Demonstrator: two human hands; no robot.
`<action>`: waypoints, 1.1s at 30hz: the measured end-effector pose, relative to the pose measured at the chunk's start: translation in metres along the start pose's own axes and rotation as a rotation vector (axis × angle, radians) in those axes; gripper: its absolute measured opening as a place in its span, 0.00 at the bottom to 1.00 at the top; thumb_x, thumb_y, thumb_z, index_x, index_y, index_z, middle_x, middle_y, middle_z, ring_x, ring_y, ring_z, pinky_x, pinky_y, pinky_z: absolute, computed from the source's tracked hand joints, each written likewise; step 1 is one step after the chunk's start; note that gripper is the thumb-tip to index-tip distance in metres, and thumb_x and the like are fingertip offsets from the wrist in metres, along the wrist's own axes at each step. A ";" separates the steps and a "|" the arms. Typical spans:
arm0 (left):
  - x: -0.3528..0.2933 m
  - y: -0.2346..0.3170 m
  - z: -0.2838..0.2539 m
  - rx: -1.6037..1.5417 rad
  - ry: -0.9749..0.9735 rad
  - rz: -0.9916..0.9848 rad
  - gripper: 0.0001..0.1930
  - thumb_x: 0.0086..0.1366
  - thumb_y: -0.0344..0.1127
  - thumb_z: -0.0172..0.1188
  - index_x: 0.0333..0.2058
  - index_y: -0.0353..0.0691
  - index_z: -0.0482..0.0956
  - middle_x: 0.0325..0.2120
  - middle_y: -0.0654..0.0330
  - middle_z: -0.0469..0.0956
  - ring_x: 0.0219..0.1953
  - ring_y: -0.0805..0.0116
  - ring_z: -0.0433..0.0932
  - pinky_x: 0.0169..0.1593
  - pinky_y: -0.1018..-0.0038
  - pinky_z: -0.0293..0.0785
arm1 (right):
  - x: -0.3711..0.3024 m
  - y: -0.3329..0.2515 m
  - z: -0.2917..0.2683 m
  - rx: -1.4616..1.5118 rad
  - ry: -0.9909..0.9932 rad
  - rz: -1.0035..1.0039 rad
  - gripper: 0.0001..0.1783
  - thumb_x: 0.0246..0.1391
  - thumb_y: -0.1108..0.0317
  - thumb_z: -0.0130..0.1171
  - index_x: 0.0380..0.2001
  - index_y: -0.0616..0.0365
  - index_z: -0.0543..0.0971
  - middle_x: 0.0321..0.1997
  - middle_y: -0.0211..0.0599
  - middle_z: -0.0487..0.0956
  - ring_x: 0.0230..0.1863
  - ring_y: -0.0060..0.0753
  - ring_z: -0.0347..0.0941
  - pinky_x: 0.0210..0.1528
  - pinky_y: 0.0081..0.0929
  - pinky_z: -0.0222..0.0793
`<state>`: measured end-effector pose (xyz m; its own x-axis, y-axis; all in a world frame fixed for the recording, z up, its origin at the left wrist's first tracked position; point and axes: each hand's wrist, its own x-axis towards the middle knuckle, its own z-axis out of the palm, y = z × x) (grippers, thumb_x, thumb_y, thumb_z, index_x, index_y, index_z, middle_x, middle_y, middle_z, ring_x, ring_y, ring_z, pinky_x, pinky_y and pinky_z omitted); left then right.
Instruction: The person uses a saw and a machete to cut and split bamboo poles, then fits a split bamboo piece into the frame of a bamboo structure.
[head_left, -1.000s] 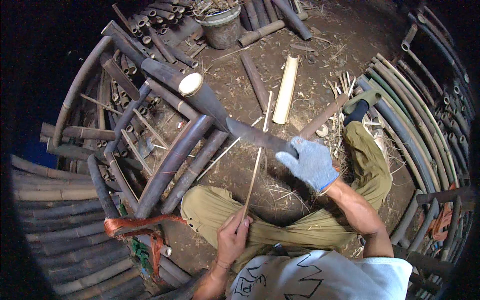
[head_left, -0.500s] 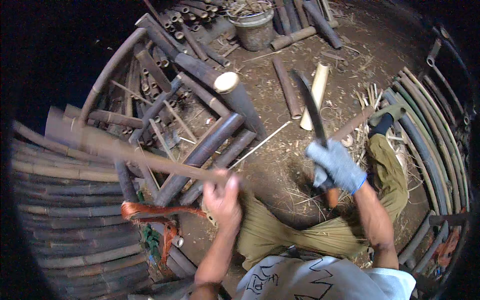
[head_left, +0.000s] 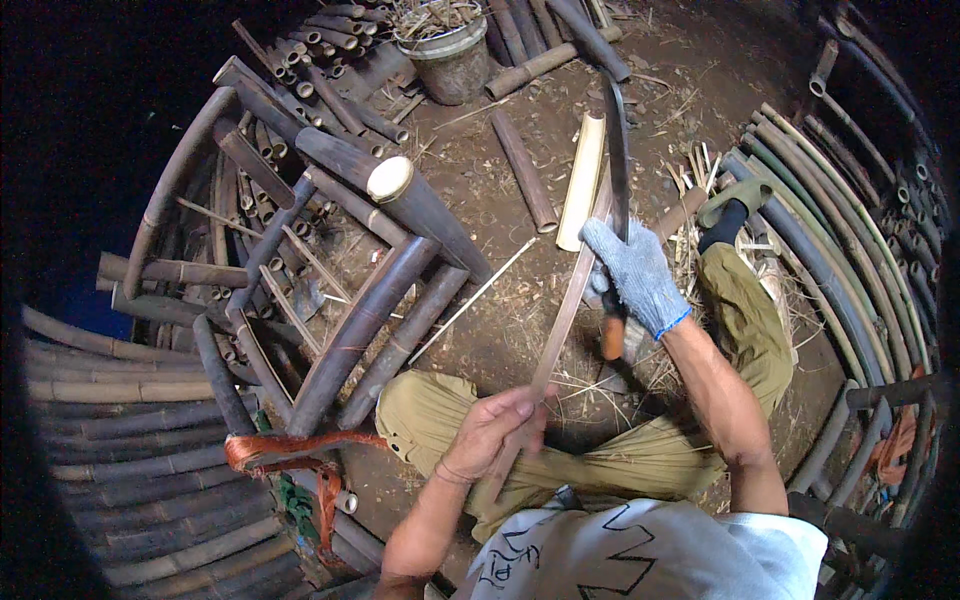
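Note:
My bare left hand (head_left: 492, 432) is closed around the lower part of a flat bamboo strip (head_left: 562, 325), whose near end reaches down over my lap. The strip slants up to my right hand (head_left: 640, 282), which wears a grey knit glove. That hand grips a long machete (head_left: 617, 160) with its dark blade pointing away from me; the orange handle end shows below the glove. The strip's far part passes beside the gloved thumb, close along the blade. Whether the glove also pinches the strip, I cannot tell. A pale split bamboo piece (head_left: 582, 180) lies just beyond.
To the left stands a bamboo frame (head_left: 365, 320) with a thick upright post (head_left: 440, 225) and orange cord (head_left: 300, 447). A bucket of scraps (head_left: 445, 60) is at the back. Bamboo poles (head_left: 830, 240) line the right. A brown bamboo piece (head_left: 524, 172) and shavings lie on the ground.
My left hand has come down and inward, swinging the strip from the far left to lie beside the machete. My right hand has shifted slightly left and up, still gripping the machete.

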<state>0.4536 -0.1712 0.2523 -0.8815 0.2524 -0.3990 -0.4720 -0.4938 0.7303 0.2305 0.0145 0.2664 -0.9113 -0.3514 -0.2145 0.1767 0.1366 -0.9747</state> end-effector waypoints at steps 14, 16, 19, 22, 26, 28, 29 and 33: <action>0.018 0.001 0.017 0.845 0.620 0.494 0.17 0.72 0.30 0.53 0.56 0.32 0.76 0.33 0.58 0.77 0.35 0.74 0.73 0.39 0.77 0.71 | -0.054 0.023 0.027 -0.940 -0.066 -0.405 0.30 0.52 0.34 0.60 0.27 0.54 0.78 0.24 0.47 0.80 0.28 0.54 0.80 0.30 0.47 0.74; 0.012 -0.006 0.018 0.791 0.642 0.491 0.17 0.71 0.29 0.53 0.56 0.32 0.76 0.33 0.58 0.77 0.36 0.73 0.74 0.40 0.76 0.72 | -0.048 0.026 0.024 -0.913 -0.051 -0.494 0.30 0.53 0.35 0.60 0.28 0.54 0.79 0.24 0.47 0.81 0.28 0.54 0.80 0.31 0.47 0.74; 0.000 -0.009 0.020 0.745 0.643 0.404 0.17 0.71 0.29 0.53 0.56 0.32 0.76 0.33 0.58 0.77 0.34 0.73 0.73 0.39 0.75 0.72 | -0.039 0.023 0.019 -0.961 0.031 -0.473 0.30 0.54 0.34 0.57 0.29 0.54 0.79 0.25 0.47 0.81 0.29 0.54 0.80 0.31 0.48 0.74; -0.024 -0.025 0.018 0.852 0.589 0.350 0.17 0.71 0.28 0.53 0.56 0.32 0.76 0.32 0.59 0.77 0.31 0.74 0.73 0.38 0.77 0.71 | -0.011 0.016 -0.003 -0.989 0.108 -0.365 0.30 0.59 0.37 0.54 0.30 0.57 0.78 0.29 0.51 0.81 0.33 0.57 0.79 0.35 0.49 0.73; -0.064 -0.049 0.020 0.817 0.537 0.389 0.16 0.72 0.30 0.52 0.55 0.33 0.77 0.29 0.61 0.77 0.27 0.76 0.72 0.33 0.79 0.70 | 0.037 0.021 -0.065 -0.935 0.288 -0.267 0.32 0.63 0.38 0.47 0.32 0.61 0.79 0.33 0.58 0.80 0.37 0.63 0.78 0.38 0.51 0.73; -0.076 -0.044 0.017 0.649 0.527 0.258 0.17 0.74 0.33 0.50 0.56 0.34 0.76 0.27 0.62 0.77 0.24 0.78 0.72 0.30 0.79 0.69 | 0.048 0.030 -0.084 -0.925 0.337 -0.242 0.31 0.65 0.41 0.47 0.32 0.62 0.78 0.35 0.59 0.80 0.40 0.62 0.77 0.40 0.50 0.72; -0.073 -0.036 0.012 0.561 0.503 0.172 0.17 0.75 0.34 0.48 0.58 0.35 0.75 0.27 0.62 0.77 0.22 0.78 0.71 0.28 0.80 0.68 | 0.040 0.023 -0.074 -0.884 0.299 -0.281 0.30 0.64 0.40 0.48 0.32 0.62 0.78 0.34 0.58 0.80 0.40 0.62 0.77 0.40 0.50 0.72; -0.036 -0.004 0.026 0.330 0.582 0.219 0.21 0.78 0.39 0.44 0.64 0.38 0.69 0.23 0.63 0.75 0.17 0.81 0.66 0.22 0.82 0.63 | -0.045 0.007 0.005 -0.799 0.047 -0.403 0.28 0.57 0.40 0.56 0.31 0.58 0.78 0.30 0.52 0.80 0.36 0.60 0.78 0.38 0.49 0.74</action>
<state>0.4866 -0.1563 0.2784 -0.8501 -0.3560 -0.3880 -0.3445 -0.1812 0.9211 0.2743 0.0263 0.2691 -0.8656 -0.4763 0.1543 -0.4554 0.6211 -0.6378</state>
